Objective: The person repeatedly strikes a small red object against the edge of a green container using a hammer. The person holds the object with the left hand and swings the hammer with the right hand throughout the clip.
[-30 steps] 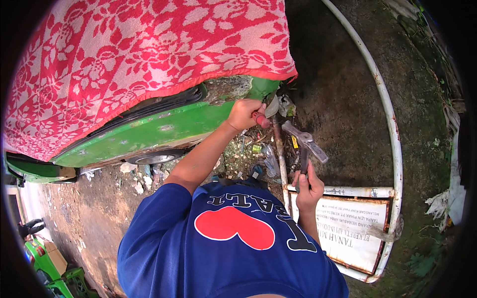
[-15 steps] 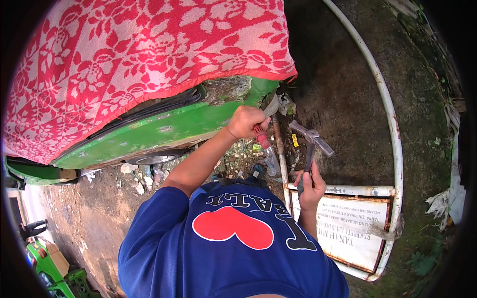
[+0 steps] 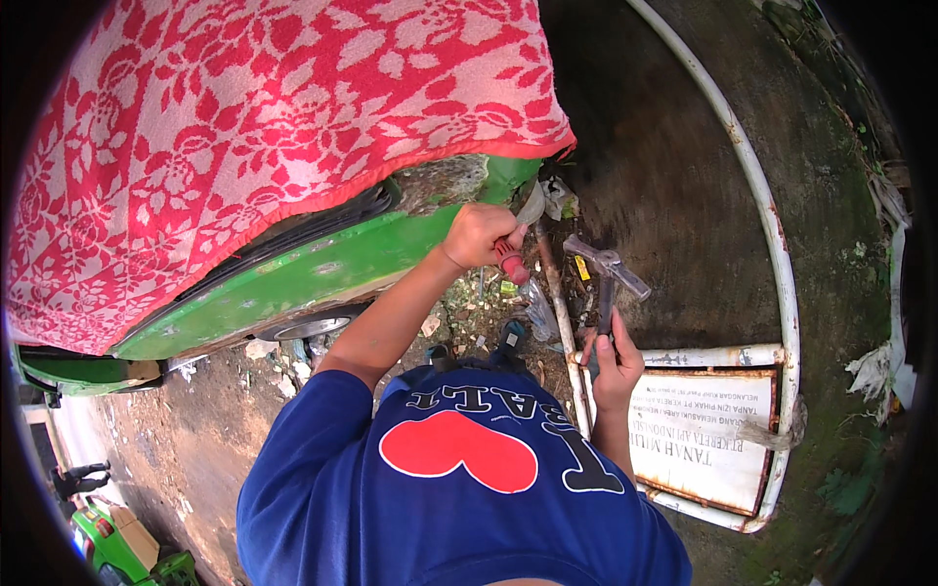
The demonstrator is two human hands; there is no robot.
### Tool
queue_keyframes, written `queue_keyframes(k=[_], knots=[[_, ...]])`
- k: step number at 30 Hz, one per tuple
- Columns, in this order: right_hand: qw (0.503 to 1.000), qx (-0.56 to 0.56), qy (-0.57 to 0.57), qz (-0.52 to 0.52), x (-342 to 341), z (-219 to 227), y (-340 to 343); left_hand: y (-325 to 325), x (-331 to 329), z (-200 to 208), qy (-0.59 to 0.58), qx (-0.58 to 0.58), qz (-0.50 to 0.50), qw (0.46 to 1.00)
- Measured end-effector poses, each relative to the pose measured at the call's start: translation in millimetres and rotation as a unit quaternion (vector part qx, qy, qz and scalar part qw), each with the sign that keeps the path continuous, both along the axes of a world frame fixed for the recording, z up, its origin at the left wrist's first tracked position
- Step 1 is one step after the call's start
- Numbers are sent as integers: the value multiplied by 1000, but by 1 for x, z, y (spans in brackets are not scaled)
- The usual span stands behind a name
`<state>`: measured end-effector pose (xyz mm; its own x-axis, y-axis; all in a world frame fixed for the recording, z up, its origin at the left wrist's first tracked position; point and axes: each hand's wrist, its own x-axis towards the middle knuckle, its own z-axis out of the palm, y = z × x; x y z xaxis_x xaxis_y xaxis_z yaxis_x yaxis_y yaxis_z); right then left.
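Note:
My left hand (image 3: pixel 477 235) is closed around a ridged red tool handle (image 3: pixel 512 265), held beside the end of the green car body (image 3: pixel 322 269). The shaft and tip of that tool cannot be made out behind my fingers. My right hand (image 3: pixel 618 363), lower and to the right, grips a hammer (image 3: pixel 608 266) by its dark handle. The worn metal head points up, a short gap away from the red handle. Over the car lies a red and pink floral blanket (image 3: pixel 322 107), its hem reaching down near my left hand.
A rusty white metal tube frame (image 3: pixel 762 195) with a lettered white sign board (image 3: pixel 699 439) stands at my right. Litter and stone chips (image 3: pixel 454 313) cover the ground by the car's wheel (image 3: pixel 313 325). Far lower left is another green vehicle (image 3: pixel 112 537).
The view has shifted slightly, so the car, blanket and frame sit a little differently. Both hands keep their grips. The hammer head is slightly more to the left, still apart from the red handle.

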<state>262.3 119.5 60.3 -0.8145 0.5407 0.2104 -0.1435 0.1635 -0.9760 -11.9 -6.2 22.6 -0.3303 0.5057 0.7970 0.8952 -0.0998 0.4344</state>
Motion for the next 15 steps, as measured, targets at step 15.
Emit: queue_keyframes(k=[15], knots=[[968,247,26,-28,-9,5,-42,4,-9,10,-57,-55,-16,997]])
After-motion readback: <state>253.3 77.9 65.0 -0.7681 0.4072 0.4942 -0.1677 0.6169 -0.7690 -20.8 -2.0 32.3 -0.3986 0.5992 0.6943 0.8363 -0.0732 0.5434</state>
